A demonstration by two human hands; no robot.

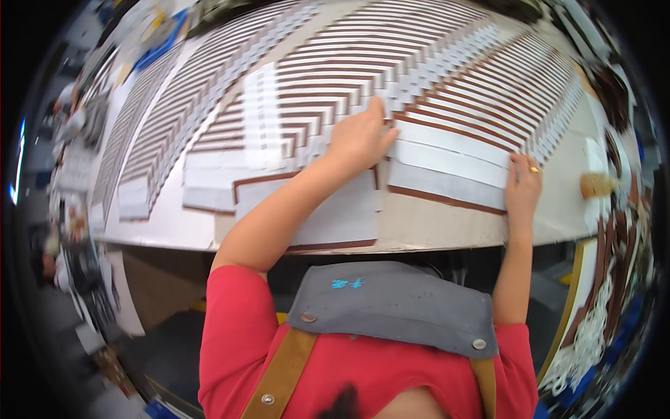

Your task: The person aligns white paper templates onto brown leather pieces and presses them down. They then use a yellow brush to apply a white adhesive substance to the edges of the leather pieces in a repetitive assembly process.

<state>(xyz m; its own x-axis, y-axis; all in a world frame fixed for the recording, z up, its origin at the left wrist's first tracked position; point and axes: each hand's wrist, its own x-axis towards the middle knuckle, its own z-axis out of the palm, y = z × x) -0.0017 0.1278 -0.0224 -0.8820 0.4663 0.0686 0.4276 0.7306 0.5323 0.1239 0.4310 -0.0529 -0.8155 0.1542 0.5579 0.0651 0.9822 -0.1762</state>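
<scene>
head view: the left hand [357, 136] lies flat, palm down, on the rows of strips [419, 91], its fingers stretched toward the top of the row where white and brown strips overlap in a herringbone. its grip is open and it holds nothing; it only presses on the strips. the right hand [522, 185] rests at the right end of the long white strips [447, 164], fingertips on their edge, a gold ring [534, 169] on one finger; its grip is open too, fingers laid flat on the strips rather than closed round them. the long white strips lie between the two hands, near the front edge of the desk [433, 227], each edged with brown. more rows of strips fan out to the left across a white sheet [174, 223]. a brush [599, 185] with a pale handle lies just right of the right hand. the person wears red sleeves and a grey apron [394, 304] with tan straps.
</scene>
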